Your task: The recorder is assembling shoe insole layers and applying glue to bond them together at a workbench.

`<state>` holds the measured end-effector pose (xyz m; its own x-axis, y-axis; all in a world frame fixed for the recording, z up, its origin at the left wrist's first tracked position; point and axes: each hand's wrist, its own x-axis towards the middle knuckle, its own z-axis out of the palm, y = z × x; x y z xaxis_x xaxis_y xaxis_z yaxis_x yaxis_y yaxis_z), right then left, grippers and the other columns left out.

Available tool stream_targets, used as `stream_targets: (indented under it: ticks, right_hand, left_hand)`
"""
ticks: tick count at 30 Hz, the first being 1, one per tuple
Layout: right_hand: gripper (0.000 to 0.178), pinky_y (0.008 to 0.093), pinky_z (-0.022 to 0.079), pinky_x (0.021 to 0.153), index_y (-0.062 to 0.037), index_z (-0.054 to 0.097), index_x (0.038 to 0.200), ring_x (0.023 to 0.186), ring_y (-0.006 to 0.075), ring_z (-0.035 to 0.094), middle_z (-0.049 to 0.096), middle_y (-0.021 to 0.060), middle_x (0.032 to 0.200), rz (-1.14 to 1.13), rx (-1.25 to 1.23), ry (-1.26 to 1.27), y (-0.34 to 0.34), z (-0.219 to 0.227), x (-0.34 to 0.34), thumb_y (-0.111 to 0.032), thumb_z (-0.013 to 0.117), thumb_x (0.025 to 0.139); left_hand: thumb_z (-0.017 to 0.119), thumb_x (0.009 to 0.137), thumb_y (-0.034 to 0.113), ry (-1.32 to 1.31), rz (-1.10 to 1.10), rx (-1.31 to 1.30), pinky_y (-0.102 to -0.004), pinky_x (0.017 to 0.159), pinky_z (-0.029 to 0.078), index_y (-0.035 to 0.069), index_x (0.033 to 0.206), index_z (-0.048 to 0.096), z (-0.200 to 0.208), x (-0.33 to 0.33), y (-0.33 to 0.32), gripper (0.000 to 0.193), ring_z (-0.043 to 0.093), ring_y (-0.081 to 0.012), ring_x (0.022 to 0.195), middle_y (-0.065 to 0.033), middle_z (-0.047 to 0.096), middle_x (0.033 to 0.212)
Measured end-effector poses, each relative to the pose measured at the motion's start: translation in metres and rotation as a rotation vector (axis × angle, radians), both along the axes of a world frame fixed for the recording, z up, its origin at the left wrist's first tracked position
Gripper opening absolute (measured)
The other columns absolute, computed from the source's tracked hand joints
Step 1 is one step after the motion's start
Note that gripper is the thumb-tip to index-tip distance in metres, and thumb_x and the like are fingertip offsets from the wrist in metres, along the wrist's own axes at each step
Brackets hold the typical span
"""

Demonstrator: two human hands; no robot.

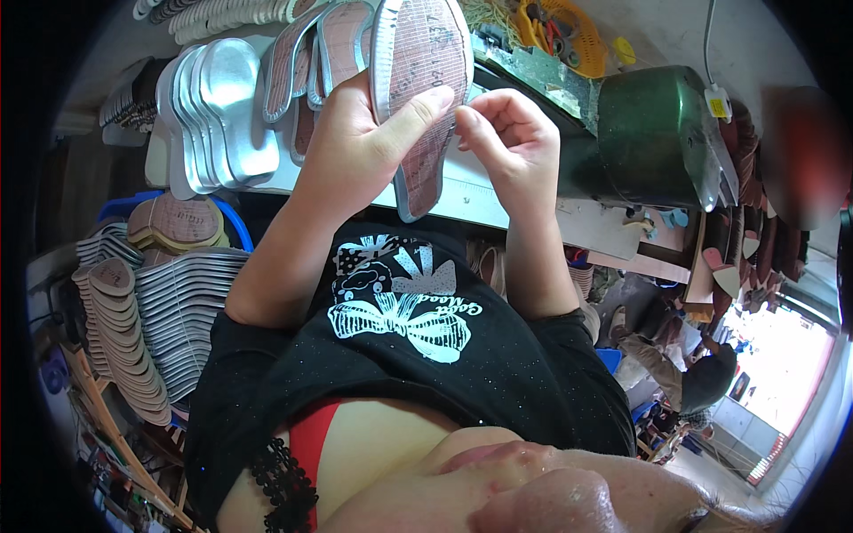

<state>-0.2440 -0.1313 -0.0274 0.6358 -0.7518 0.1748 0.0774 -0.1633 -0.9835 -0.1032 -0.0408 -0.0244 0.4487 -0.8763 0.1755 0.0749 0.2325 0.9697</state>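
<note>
My left hand (366,133) grips a shoe insole (425,55) upright in front of me, its thumb laid across the face. The insole is reddish brown with fine lines, dark marks and a pale silvery rim. At its right edge my right hand (514,140) is closed in a pinch, thumb and forefinger together beside the rim. Whatever is between those fingertips, if anything, is hidden. Just behind my left hand lie more reddish insoles with silvery rims (342,43). To their left fans out a row of shiny silver insoles (238,111).
Beyond my hands runs a white worktop (466,188). A dark green rounded metal housing (644,133) stands at its right, near a yellow basket (591,49) of tools. Stacked insoles (191,298) fill a blue bin (235,220) at my left. Another person (708,377) is farther right.
</note>
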Motion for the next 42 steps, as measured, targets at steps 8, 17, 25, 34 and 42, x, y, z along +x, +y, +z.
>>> stream_targets:
  ticks: [8,17,25,34,42]
  right_hand:
    - [0.008,0.0176,0.044,0.052,0.0032,0.062,0.073,0.056,0.0054,0.057,0.062,0.0011,0.064,-0.195,-0.696,0.381,0.004,0.013,0.008,-0.002,0.066,0.079]
    - [0.018,0.0217,0.044,0.078,0.0027,0.054,0.104,0.085,0.0090,0.055,0.060,0.0061,0.093,-0.100,0.022,-0.130,0.001,-0.021,0.005,-0.001,0.055,0.087]
    - [0.043,0.0243,0.049,0.047,0.0063,0.048,0.114,0.059,0.0181,0.061,0.062,0.0152,0.081,0.207,0.517,-0.015,0.018,-0.045,-0.006,-0.033,0.039,0.097]
    - [0.035,0.0184,0.030,0.032,0.0050,0.055,0.107,0.037,0.0086,0.045,0.060,0.0072,0.070,0.027,0.557,-0.034,-0.009,-0.042,-0.013,-0.026,0.045,0.095]
    - [0.026,0.0188,0.027,0.036,0.0005,0.057,0.097,0.039,0.0061,0.036,0.058,0.0039,0.069,0.161,0.615,-0.014,-0.022,-0.019,0.036,-0.023,0.044,0.095]
  left_hand:
    - [0.062,0.084,0.018,-0.359,0.170,-0.098,-0.0291,0.050,0.046,-0.004,0.091,0.061,-0.009,-0.008,-0.012,0.024,0.059,-0.0140,0.052,-0.0090,0.059,0.059]
    - [0.064,0.084,0.012,0.058,0.207,-0.093,-0.0252,0.078,0.048,-0.003,0.120,0.045,-0.033,0.013,-0.039,0.043,0.057,-0.0131,0.094,-0.0130,0.056,0.111]
    - [0.070,0.070,0.043,-0.342,0.416,0.125,-0.0383,0.091,0.041,-0.001,0.087,0.064,-0.079,0.047,-0.104,0.047,0.053,-0.0335,0.101,-0.0207,0.057,0.102]
    - [0.066,0.073,0.047,-0.654,0.380,0.242,-0.0423,0.087,0.044,0.005,0.087,0.068,-0.079,0.055,-0.142,0.045,0.054,-0.0370,0.100,-0.0196,0.060,0.099]
    - [0.051,0.093,0.022,0.161,-0.386,-0.160,-0.0301,0.074,0.052,-0.003,0.101,0.061,-0.094,0.100,-0.179,0.028,0.063,-0.0190,0.081,-0.0119,0.065,0.091]
